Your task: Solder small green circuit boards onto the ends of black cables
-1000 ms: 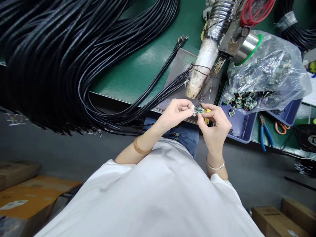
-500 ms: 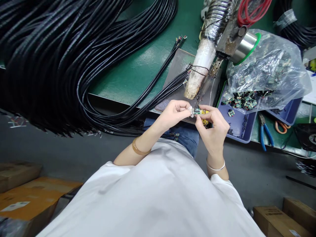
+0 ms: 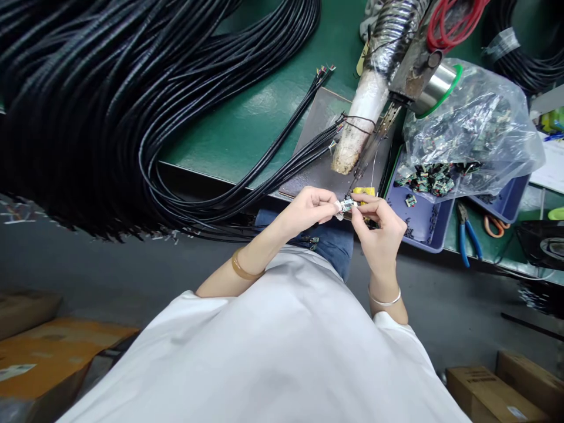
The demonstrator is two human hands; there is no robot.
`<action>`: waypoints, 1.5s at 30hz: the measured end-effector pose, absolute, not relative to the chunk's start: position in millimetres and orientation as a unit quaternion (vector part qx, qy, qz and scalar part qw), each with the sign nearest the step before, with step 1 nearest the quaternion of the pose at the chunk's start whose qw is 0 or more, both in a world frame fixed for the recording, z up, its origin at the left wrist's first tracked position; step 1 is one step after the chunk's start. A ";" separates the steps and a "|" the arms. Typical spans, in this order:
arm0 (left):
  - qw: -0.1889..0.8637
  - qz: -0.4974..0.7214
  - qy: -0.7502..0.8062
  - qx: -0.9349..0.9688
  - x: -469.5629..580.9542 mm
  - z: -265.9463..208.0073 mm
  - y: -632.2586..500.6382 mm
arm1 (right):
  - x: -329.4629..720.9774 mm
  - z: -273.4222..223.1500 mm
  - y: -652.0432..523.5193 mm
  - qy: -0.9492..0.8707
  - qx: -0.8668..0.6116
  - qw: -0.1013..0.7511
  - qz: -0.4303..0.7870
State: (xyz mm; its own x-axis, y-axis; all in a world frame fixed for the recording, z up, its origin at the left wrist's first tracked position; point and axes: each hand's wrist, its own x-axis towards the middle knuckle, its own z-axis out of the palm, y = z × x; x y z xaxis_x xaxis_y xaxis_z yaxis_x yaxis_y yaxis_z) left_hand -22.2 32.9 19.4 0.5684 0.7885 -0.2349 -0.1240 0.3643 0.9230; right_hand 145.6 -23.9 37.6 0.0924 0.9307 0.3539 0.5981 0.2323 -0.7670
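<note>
A small circuit board (image 3: 348, 204) is pinched between my two hands near the bench edge. My left hand (image 3: 315, 205) grips its left end, with a whitish scrap under the fingertips that I cannot make out. The thumb and forefinger of my right hand (image 3: 379, 218) hold the other end. Just above my fingers is the soldering iron (image 3: 362, 167), mounted in a stand and pointing down. A yellow block (image 3: 363, 192) lies behind my right fingertips. Black cables (image 3: 304, 154) with stripped coloured ends rest on a dark board (image 3: 308, 170) beside the iron.
A large bundle of black cables (image 3: 88, 117) covers the bench's left side. A duct pipe (image 3: 356, 129) comes down beside a solder spool (image 3: 440, 88). On the right are a purple tray (image 3: 434, 235) of small boards, a plastic bag (image 3: 476, 123), blue-handled pliers (image 3: 467, 235) and orange-handled scissors (image 3: 497, 226).
Both hands have lowered slightly, and the small board has tipped and turned between the fingers, away from the iron's tip. The yellow block shows more fully. The view has shifted a little.
</note>
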 end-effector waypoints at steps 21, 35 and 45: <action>0.722 0.353 0.348 0.484 -9.1 27.8 48.8 | 148.5 41.9 -5.9 -0.660 -0.577 0.446 0.182; 0.717 0.349 0.352 0.491 -8.9 33.1 49.0 | 147.3 48.7 -7.7 -0.669 -0.574 0.443 0.165; 0.713 0.336 0.357 0.500 -10.7 25.2 46.8 | 148.8 43.0 -9.8 -0.698 -0.561 0.422 0.139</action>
